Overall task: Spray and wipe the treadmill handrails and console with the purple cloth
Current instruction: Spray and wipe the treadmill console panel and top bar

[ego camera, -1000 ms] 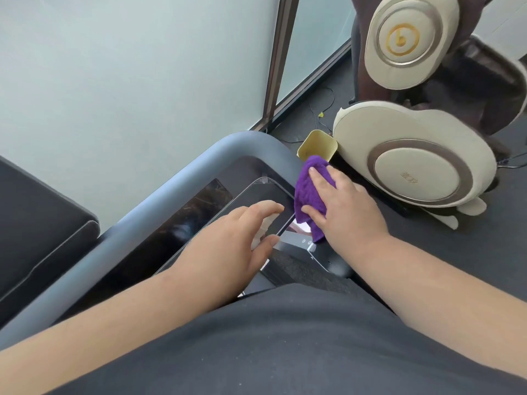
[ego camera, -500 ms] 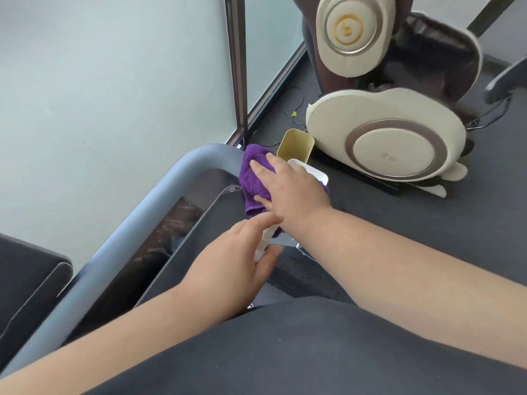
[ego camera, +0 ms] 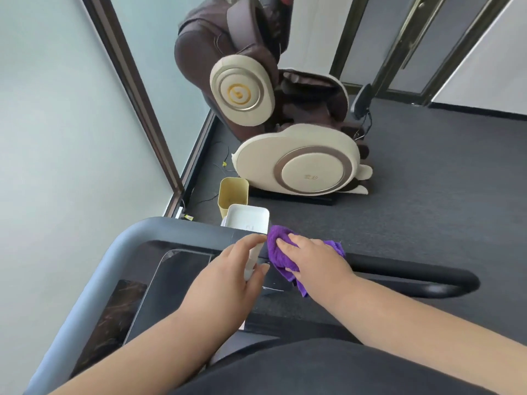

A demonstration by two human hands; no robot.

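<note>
Flat-fingered, the right hand (ego camera: 316,260) presses the purple cloth (ego camera: 278,253) just right of the left hand (ego camera: 225,283) gripping the spray bottle (ego camera: 252,260); the black handrail (ego camera: 413,276) stretches lengthwise rightward, nearer the right of the 2.

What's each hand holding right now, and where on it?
Left hand grips the slim white spray bottle around its body; right hand presses the bunched purple cloth from above onto the black handrail.

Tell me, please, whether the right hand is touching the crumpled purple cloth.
Touching. The head view shows the right hand pressing its fingers flat onto the crumpled purple cloth, with no gap between them.
</note>
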